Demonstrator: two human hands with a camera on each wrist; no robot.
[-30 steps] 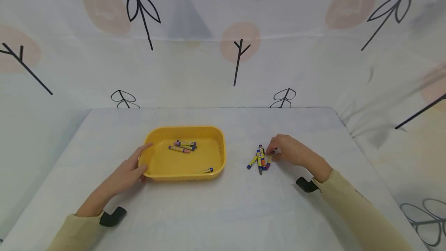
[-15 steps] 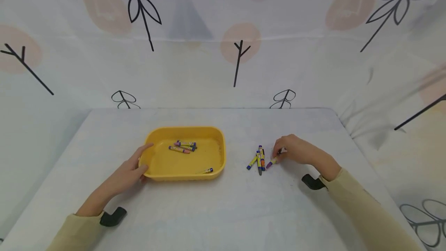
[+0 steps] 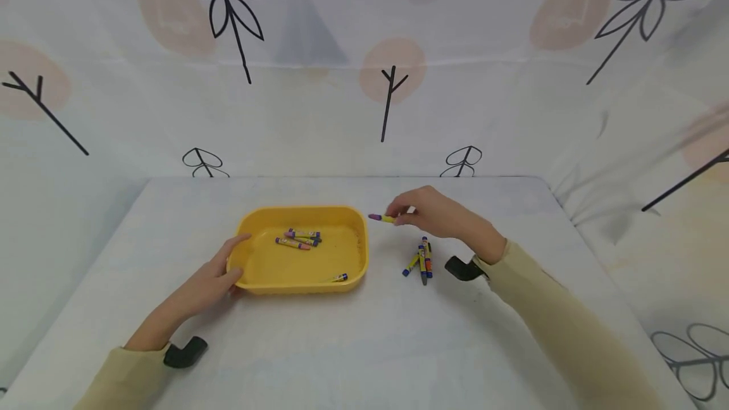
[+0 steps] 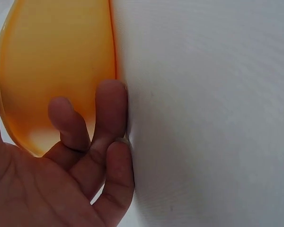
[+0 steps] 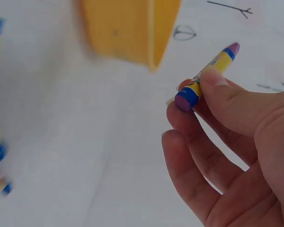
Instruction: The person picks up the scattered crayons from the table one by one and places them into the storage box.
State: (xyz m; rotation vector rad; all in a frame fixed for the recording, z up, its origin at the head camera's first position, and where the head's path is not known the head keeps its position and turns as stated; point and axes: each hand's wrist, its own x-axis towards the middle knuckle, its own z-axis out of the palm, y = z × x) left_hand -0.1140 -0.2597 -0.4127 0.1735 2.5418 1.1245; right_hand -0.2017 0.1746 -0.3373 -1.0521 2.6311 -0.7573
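Observation:
My right hand [image 3: 435, 211] pinches a purple crayon [image 5: 221, 61] between thumb and fingers, above the table just right of the yellow tray [image 3: 267, 264]. Its purple tip points left towards the tray rim, and a yellow and blue wrapper covers the rest. At the tray's left end, my left hand [image 3: 207, 280] grips the wall, one finger and the thumb at the rim. From the left wrist view, the other fingers [image 4: 111, 106] curl against the tray's outside. Several crayons [image 3: 293, 243] lie inside the tray, with another crayon [image 3: 340, 278] by its front wall.
A small pile of crayons [image 3: 423, 261] lies on the white table [image 3: 364, 347], right of the tray and below the right hand. Behind the table hangs a pale patterned cloth [image 3: 319, 125]. Black wrist mounts [image 3: 186, 352] jut out at both sleeves.
The right hand draws the purple crayon away from the pile, then lifts it and carries it left and farther back, near the tray. The left hand and tray stay put.

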